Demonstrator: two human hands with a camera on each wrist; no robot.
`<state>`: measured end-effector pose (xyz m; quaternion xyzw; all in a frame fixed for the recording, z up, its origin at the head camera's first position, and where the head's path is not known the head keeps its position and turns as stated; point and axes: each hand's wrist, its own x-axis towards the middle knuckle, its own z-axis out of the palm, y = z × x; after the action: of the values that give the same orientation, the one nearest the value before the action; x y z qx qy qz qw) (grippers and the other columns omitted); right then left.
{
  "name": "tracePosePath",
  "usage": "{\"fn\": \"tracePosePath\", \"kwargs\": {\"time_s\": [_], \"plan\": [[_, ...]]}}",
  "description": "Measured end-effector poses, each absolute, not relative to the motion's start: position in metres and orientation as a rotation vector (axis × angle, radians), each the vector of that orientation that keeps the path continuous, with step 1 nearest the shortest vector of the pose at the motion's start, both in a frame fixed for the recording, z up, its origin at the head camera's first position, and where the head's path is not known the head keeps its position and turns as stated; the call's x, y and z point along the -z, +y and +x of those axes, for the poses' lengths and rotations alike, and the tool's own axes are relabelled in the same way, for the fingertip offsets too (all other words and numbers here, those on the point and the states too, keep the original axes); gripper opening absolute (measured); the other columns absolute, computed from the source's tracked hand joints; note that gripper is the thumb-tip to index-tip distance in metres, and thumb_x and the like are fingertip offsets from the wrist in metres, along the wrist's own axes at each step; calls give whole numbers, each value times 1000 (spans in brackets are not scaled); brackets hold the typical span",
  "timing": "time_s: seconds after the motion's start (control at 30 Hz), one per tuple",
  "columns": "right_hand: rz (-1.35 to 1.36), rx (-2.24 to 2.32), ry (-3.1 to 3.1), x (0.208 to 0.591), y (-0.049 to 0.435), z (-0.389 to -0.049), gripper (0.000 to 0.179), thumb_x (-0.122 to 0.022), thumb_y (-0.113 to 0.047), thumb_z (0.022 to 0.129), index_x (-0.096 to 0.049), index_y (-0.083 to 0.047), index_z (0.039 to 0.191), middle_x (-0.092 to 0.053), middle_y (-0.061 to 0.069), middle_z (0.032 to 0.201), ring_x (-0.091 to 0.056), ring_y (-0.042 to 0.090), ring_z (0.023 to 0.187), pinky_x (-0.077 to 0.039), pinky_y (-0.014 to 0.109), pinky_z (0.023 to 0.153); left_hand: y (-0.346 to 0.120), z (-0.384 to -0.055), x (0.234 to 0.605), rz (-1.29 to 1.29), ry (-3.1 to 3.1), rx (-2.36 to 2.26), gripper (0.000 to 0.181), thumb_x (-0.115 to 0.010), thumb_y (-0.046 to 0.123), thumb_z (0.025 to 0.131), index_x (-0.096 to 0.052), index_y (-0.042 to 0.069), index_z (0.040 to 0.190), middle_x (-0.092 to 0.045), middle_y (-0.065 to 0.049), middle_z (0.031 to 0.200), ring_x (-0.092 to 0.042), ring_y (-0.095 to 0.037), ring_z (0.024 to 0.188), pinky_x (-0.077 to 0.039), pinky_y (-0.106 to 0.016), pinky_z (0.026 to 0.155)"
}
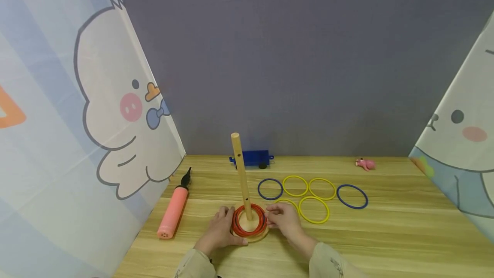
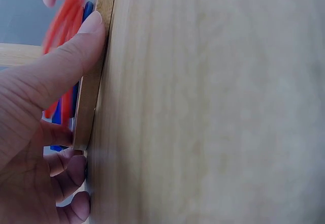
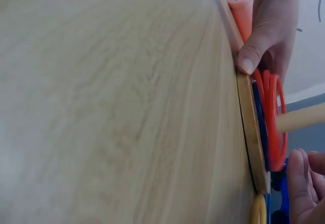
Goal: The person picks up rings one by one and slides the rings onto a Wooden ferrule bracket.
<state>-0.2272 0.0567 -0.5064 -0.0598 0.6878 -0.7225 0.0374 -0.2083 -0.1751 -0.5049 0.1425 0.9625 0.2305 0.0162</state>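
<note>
A wooden peg (image 1: 242,175) stands upright on a round wooden base (image 1: 257,237). Several red rings (image 1: 240,231) are stacked around its foot, with blue rings (image 3: 259,115) under them against the base. My left hand (image 1: 221,231) grips the base from the left, thumb (image 2: 76,49) on its near edge and fingers curled round the far side. On the right side, my right hand (image 1: 284,221) is close to the red rings, thumb and fingertips (image 3: 299,176) just off them in the right wrist view, with nothing between them.
Yellow rings (image 1: 328,217) and blue rings (image 1: 365,203) lie flat to the right of the peg. A pink hand pump (image 1: 173,213) lies at the left. Toward the back are a blue toy wagon (image 1: 254,158) and a small pink animal figure (image 1: 366,164), near the grey backdrop (image 1: 301,76).
</note>
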Motion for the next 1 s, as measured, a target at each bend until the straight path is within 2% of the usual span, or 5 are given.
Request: {"fn": "tracePosePath", "kwargs": {"time_s": [0.17,0.37,0.63,0.8,1.0], "plan": [[-186,2166,2161,503,74,-226,23,-60,12,81,-59,22,101,-63,13,78,-64,20,61,-56,33,57,-175,-209,506,437,2986,-735,116,-87,58,61,-39,-9,143,-43,-20,123,-46,-39,110,-39,-56,91],[-156,2083,2219,497,109,-222,24,-64,4,87,-59,20,104,-64,14,81,-64,19,62,-54,28,56,-177,-210,509,440,2996,-737,116,-87,57,60,-38,-8,143,-42,-20,123,-46,-39,110,-39,-57,91],[3,1930,2459,500,156,-227,16,-66,2,87,-65,13,99,-62,11,75,-53,16,52,-45,24,46,-177,-211,506,428,2966,-751,116,-87,56,61,-37,-8,144,-41,-21,123,-45,-39,109,-38,-58,91],[53,1898,2516,497,178,-227,18,-64,4,87,-64,15,101,-64,13,79,-55,18,55,-48,28,49,-176,-210,504,411,2960,-742,115,-87,56,62,-37,-7,144,-41,-20,123,-44,-39,110,-37,-59,91],[63,1579,2870,496,200,-227,18,-70,-3,84,-69,8,97,-65,6,79,-62,18,58,-51,27,51,-175,-208,503,404,2966,-734,116,-87,57,61,-37,-8,144,-41,-21,124,-45,-39,110,-38,-59,91]]}}
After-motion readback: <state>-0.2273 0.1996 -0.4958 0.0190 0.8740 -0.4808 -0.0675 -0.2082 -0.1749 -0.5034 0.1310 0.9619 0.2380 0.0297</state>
